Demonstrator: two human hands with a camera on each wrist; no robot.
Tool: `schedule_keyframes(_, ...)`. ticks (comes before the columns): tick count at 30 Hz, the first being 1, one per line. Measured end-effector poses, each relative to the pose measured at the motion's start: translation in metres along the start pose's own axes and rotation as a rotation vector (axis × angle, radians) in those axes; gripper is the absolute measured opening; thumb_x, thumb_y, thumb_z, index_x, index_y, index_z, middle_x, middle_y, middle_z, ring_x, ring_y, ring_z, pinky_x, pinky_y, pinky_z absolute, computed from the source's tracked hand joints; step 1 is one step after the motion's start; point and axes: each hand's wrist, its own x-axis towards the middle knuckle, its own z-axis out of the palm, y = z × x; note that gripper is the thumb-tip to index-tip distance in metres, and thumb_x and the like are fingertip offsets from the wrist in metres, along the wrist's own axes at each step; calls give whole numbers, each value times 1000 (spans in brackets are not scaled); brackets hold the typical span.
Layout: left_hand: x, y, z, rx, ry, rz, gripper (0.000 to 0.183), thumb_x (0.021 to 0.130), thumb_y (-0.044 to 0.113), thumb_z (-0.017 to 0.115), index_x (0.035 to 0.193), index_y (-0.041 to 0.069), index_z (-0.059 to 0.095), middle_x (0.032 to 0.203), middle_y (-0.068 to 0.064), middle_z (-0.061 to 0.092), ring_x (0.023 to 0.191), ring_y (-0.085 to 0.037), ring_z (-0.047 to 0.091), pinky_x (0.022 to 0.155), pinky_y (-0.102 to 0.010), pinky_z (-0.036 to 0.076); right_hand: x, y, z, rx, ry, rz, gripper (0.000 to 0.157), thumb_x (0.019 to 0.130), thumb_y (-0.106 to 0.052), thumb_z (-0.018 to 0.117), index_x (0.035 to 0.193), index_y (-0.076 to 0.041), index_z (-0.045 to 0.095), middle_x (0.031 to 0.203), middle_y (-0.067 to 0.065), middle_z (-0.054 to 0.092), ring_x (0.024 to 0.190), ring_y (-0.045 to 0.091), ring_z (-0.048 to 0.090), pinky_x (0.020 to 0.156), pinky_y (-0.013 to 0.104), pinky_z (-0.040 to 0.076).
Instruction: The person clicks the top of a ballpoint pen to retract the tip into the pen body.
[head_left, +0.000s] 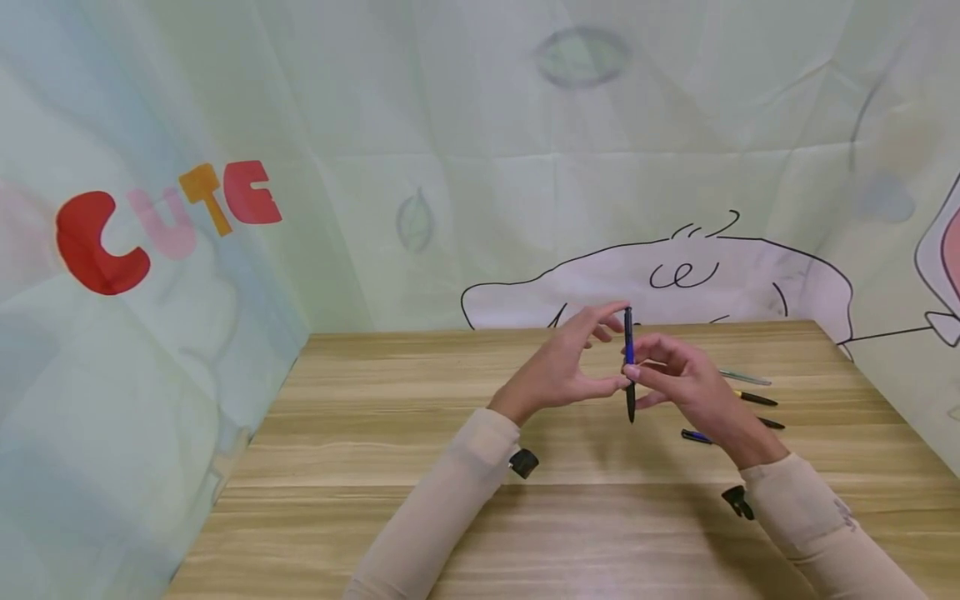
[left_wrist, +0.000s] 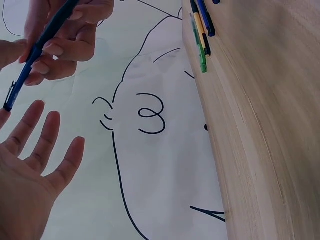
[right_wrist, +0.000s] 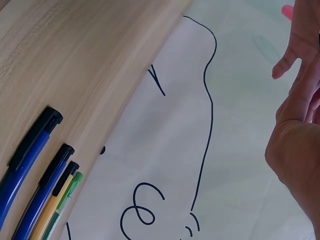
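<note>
A blue and black pen is held nearly upright above the table, its black tapered end down. My right hand pinches its barrel near the middle between thumb and fingers. My left hand has the index fingertip on the pen's top end and the thumb tip against the barrel. In the left wrist view, the other left fingers are spread and straight, away from the pen. The right wrist view shows the right hand at the edge, with the pen almost wholly hidden.
On the wooden table, to the right, lie a green pen, a yellow and black pen and two blue pens, side by side and partly behind the right hand in the head view. A printed cloth hangs behind the table.
</note>
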Motion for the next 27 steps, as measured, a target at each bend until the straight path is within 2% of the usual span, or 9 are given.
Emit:
schedule_keyframes(6,3,0,4,6,10,16,101,83,22,85,161,25,20,132,-4,56,116,-24,60,100,-26,50,2,-1,2,48,18,8,19,101,-9,61,120,-6,59,106,5,62,91,16,70,72,44,64)
schedule_keyframes(9,3,1,5,10,11,18,103,83,21,85,162,23,19,132,-4,56,115,-23,60,100,-25,50,2,-2,2,62,25,7,19,101,-8,62,120,-6,59,106,5,62,90,17,70,72,46,63)
schedule_keyframes(13,3,1,7,5,9,-4,102,82,21,86,160,27,20,131,-4,56,115,-22,59,99,-25,50,2,-1,4,61,31,5,21,100,-9,63,120,-6,59,105,5,63,90,17,70,72,48,63)
schedule_keyframes(19,1,4,8,13,11,-40,100,82,23,86,158,29,21,132,-2,55,116,-19,59,101,-30,51,2,0,5,82,23,-17,22,100,-5,63,121,-4,60,105,5,66,88,17,69,71,48,63)
schedule_keyframes(27,1,5,8,15,20,-29,99,83,21,86,158,25,22,131,-4,55,116,-18,59,100,-36,53,1,-1,5,73,24,-24,21,100,-5,63,120,-4,61,103,4,67,87,17,69,71,48,63)
